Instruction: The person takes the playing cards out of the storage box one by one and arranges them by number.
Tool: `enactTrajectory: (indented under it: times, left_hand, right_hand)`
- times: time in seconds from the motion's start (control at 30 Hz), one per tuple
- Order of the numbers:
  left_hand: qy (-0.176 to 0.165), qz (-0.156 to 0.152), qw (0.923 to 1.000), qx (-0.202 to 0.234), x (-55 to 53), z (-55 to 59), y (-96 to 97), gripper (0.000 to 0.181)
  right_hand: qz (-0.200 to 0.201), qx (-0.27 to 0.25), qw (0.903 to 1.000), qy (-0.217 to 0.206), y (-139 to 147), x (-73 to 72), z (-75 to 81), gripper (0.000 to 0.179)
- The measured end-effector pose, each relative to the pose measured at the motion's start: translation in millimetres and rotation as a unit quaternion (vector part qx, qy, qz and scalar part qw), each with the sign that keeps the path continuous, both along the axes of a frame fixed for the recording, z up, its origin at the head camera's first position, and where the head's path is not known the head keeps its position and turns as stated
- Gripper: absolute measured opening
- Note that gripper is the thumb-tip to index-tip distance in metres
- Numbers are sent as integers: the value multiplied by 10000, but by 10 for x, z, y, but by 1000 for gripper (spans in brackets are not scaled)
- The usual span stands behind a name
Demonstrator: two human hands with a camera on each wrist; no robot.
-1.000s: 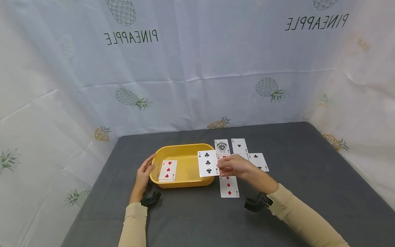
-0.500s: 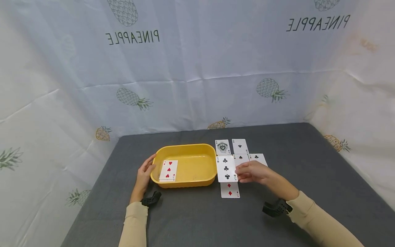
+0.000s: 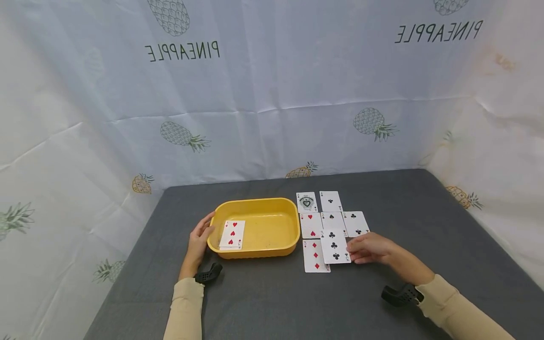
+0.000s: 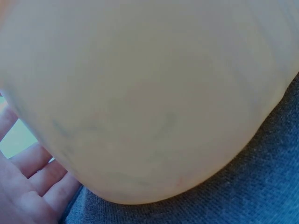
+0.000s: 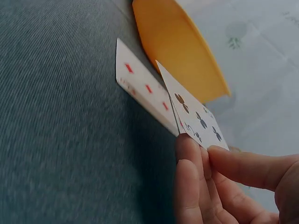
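My right hand point(image 3: 374, 249) pinches a three of clubs playing card point(image 3: 333, 247) at its right edge, between thumb and fingers. In the right wrist view the card point(image 5: 191, 109) is tilted, held above the table, and overlaps the three of diamonds point(image 3: 313, 257). Above it lie a two of hearts point(image 3: 310, 224), a two of spades point(image 3: 331, 221) and a two of clubs point(image 3: 356, 223). My left hand point(image 3: 197, 243) rests against the left end of a yellow tray point(image 3: 267, 251), fingers fairly straight along its wall. Inside the tray is a three of hearts point(image 3: 233, 233) over another card.
Two aces lie in the back row: one with an ornate emblem point(image 3: 306, 202), one of clubs point(image 3: 330, 201). Dark grey cloth point(image 3: 272, 297) covers the table. White pineapple-print curtains point(image 3: 263, 141) stand behind and at both sides.
My right hand has carried the three of clubs rightward and toward me, from over the tray's right edge to beside the three of diamonds, uncovering the two of hearts. My left hand has stayed put.
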State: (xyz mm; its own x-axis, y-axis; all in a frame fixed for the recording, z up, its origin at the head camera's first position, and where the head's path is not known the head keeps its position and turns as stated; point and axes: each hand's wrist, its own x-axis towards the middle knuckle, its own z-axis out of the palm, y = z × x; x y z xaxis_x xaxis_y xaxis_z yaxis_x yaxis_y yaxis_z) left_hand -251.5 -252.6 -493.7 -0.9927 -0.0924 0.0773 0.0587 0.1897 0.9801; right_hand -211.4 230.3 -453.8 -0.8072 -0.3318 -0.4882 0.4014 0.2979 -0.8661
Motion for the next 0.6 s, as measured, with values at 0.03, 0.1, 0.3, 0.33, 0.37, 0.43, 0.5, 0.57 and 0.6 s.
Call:
enactTrajectory:
  times: [0.03,0.1,0.3,0.33,0.37,0.43,0.5,0.57,0.6]
  left_hand:
    - [-28,-3,10000,6,-3,1,-2,47]
    - [-196,1,9998,-33,-7,14,-1,47]
    - [-482,70,9988,-66,-25,34,-9,45]
    - [-498,76,9987,-67,-28,33,-9,44]
    - [-528,72,9986,-65,-29,33,-9,44]
    - [-564,72,9984,-73,-32,32,-6,44]
    - [-563,73,9984,-76,-34,26,-4,44]
    - [-555,57,9984,-82,-38,16,-5,45]
    - [-550,54,9984,-86,-41,11,-5,46]
  right_hand:
    - [-2,34,10000,0,26,6,-8,10]
    - [10,91,10000,8,66,21,-15,12]
    - [47,232,9997,51,137,57,-39,16]
    - [56,257,9996,59,145,58,-47,17]
    - [65,285,9995,71,151,59,-55,17]
    - [35,357,9993,63,155,61,-67,18]
    - [32,421,9991,84,156,61,-77,19]
    - [16,494,9987,101,149,62,-78,19]
    - [5,531,9985,108,145,64,-75,19]
